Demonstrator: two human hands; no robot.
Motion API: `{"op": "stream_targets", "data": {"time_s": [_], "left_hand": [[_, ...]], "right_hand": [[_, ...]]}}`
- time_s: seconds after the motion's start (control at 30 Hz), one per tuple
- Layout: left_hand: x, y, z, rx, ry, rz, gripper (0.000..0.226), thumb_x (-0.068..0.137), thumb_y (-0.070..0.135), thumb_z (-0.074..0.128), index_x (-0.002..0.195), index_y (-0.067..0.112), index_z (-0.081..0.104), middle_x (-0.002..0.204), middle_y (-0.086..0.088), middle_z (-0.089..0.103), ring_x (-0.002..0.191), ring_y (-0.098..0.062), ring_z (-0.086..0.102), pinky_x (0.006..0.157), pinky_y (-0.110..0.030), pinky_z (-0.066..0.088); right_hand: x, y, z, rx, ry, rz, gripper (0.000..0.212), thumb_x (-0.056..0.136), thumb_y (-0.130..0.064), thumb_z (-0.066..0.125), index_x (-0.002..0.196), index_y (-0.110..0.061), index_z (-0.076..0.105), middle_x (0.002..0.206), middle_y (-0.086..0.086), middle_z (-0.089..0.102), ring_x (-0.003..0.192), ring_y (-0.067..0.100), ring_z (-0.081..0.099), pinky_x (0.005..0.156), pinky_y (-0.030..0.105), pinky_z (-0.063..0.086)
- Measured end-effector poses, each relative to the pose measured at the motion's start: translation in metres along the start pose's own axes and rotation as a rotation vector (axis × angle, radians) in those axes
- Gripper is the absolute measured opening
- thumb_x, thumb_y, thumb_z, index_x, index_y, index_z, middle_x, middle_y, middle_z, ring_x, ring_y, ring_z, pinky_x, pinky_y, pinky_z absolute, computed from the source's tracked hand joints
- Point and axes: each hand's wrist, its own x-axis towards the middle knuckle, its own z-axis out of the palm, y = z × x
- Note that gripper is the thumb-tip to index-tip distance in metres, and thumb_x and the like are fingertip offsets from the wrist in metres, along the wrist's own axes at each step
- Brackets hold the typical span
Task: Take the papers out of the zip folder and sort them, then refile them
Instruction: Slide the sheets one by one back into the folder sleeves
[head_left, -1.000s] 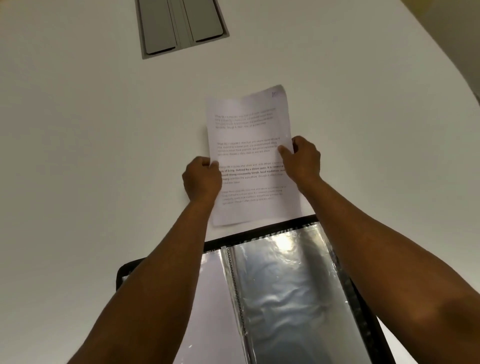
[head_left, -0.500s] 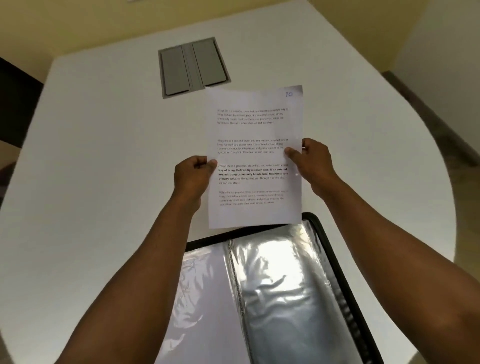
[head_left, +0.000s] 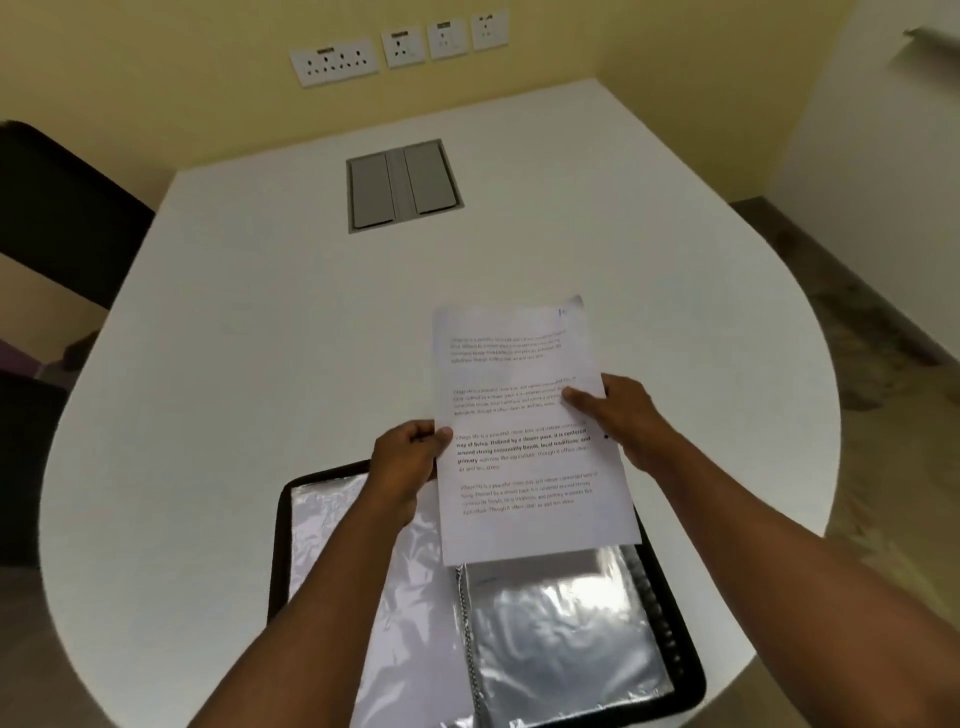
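I hold a white printed sheet of paper (head_left: 524, 436) up over the table with both hands. My left hand (head_left: 405, 462) pinches its left edge at mid height. My right hand (head_left: 618, 415) grips its right edge a little higher. The sheet carries several short text paragraphs and a small handwritten mark in its top right corner. Below it lies the black zip folder (head_left: 680, 649), open flat, with shiny clear plastic sleeves (head_left: 561, 639) on a ring spine. The sheet's lower edge overlaps the folder's far edge.
The white rounded table (head_left: 260, 364) has a grey cable hatch (head_left: 402, 184) set in its far middle. A dark chair (head_left: 57, 218) stands at the left. Wall sockets (head_left: 400, 49) sit on the yellow wall behind. Floor shows past the right table edge.
The sheet and both hands have come down and nearer, now overlapping the folder's far edge. The view has tilted up, bringing the wall and sockets into sight.
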Motion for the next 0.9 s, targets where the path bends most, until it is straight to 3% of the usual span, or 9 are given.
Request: {"op": "stream_targets", "data": {"time_s": [0.1, 0.23, 0.3, 0.37, 0.53, 0.67, 0.77, 0.9], "left_hand": [[-0.017, -0.022, 0.007, 0.009, -0.007, -0.035, 0.01, 0.091, 0.009, 0.063, 0.099, 0.006, 0.068, 0.094, -0.008, 0.074, 0.084, -0.024, 0.071, 0.075, -0.035, 0.057], [-0.029, -0.048, 0.019, 0.146, 0.108, 0.0, 0.01, 0.09, 0.007, 0.059, 0.09, 0.01, 0.068, 0.085, -0.006, 0.071, 0.066, -0.016, 0.061, 0.062, -0.026, 0.05], [-0.029, -0.063, 0.023, 0.472, 0.19, 0.133, 0.012, 0.089, 0.014, 0.058, 0.092, 0.018, 0.069, 0.091, -0.001, 0.071, 0.076, -0.014, 0.063, 0.068, -0.022, 0.045], [-0.027, -0.075, 0.028, 0.734, 0.165, 0.239, 0.017, 0.089, 0.021, 0.057, 0.103, 0.02, 0.068, 0.1, 0.003, 0.07, 0.089, -0.015, 0.064, 0.076, -0.023, 0.047], [-0.001, -0.096, 0.044, 1.02, -0.026, 0.252, 0.043, 0.093, 0.032, 0.055, 0.135, 0.02, 0.052, 0.136, 0.0, 0.055, 0.125, -0.02, 0.05, 0.103, -0.032, 0.04], [0.029, -0.097, 0.056, 1.146, -0.052, 0.319, 0.043, 0.093, 0.03, 0.051, 0.135, 0.017, 0.049, 0.139, -0.004, 0.052, 0.126, -0.025, 0.049, 0.101, -0.036, 0.04], [0.053, -0.093, 0.063, 1.226, -0.079, 0.406, 0.049, 0.094, 0.028, 0.05, 0.141, 0.014, 0.044, 0.147, -0.006, 0.043, 0.134, -0.026, 0.041, 0.109, -0.037, 0.034], [0.075, -0.092, 0.073, 1.344, -0.093, 0.539, 0.039, 0.093, 0.02, 0.052, 0.131, 0.011, 0.054, 0.129, -0.009, 0.057, 0.117, -0.029, 0.054, 0.093, -0.039, 0.044]], "right_hand": [[-0.013, 0.022, -0.008, -0.071, -0.011, 0.001, 0.019, 0.088, -0.027, 0.071, 0.1, -0.012, 0.07, 0.095, 0.001, 0.072, 0.076, 0.014, 0.066, 0.053, 0.019, 0.047], [-0.019, 0.04, -0.026, -0.064, 0.037, 0.017, 0.021, 0.087, -0.029, 0.072, 0.102, -0.014, 0.072, 0.097, 0.003, 0.073, 0.085, 0.02, 0.069, 0.077, 0.036, 0.058], [-0.019, 0.045, -0.037, -0.052, 0.095, 0.003, 0.022, 0.087, -0.028, 0.072, 0.105, -0.015, 0.071, 0.098, 0.003, 0.071, 0.084, 0.018, 0.067, 0.075, 0.032, 0.055], [-0.015, 0.048, -0.046, -0.027, 0.149, 0.013, 0.025, 0.087, -0.026, 0.071, 0.109, -0.015, 0.07, 0.097, 0.002, 0.07, 0.085, 0.018, 0.066, 0.075, 0.03, 0.052], [0.0, 0.052, -0.066, 0.089, 0.241, 0.062, 0.029, 0.086, -0.022, 0.073, 0.113, -0.013, 0.069, 0.101, 0.007, 0.071, 0.088, 0.023, 0.067, 0.081, 0.033, 0.053], [0.006, 0.052, -0.079, 0.19, 0.293, 0.092, 0.033, 0.087, -0.023, 0.072, 0.118, -0.012, 0.067, 0.105, 0.005, 0.069, 0.081, 0.014, 0.065, 0.066, 0.024, 0.049], [0.01, 0.05, -0.085, 0.229, 0.316, 0.103, 0.029, 0.089, -0.022, 0.069, 0.117, -0.015, 0.065, 0.104, 0.002, 0.068, 0.075, 0.007, 0.062, 0.057, 0.019, 0.042], [0.017, 0.052, -0.091, 0.284, 0.354, 0.146, 0.032, 0.087, -0.022, 0.072, 0.118, -0.014, 0.066, 0.105, 0.002, 0.071, 0.09, 0.02, 0.068, 0.076, 0.033, 0.054]]}}
